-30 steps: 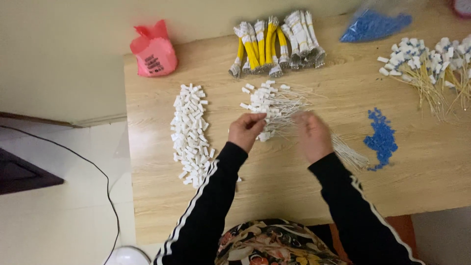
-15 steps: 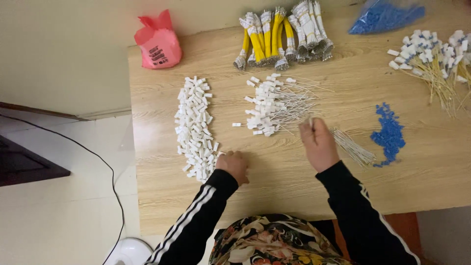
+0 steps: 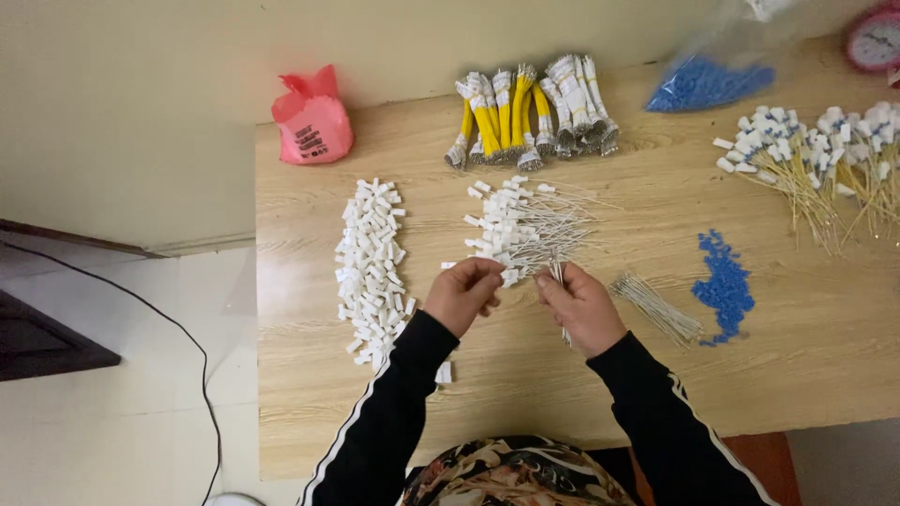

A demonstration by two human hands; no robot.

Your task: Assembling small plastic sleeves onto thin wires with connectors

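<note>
Left hand pinching a small white connector between thumb and fingertips, near the middle of the table. Right hand just beside it, closed around a few thin wires. Directly behind both hands, a pile of wires with white ends. Toward the left edge, a long heap of white connectors. At the far edge, yellow and white bundles; to the right, blue beads.

1. A small white connector piece is pinched at the left hand's fingertips.
2. Thin silvery wires are gripped upright-tilted in the right hand, just beside the left.
</note>
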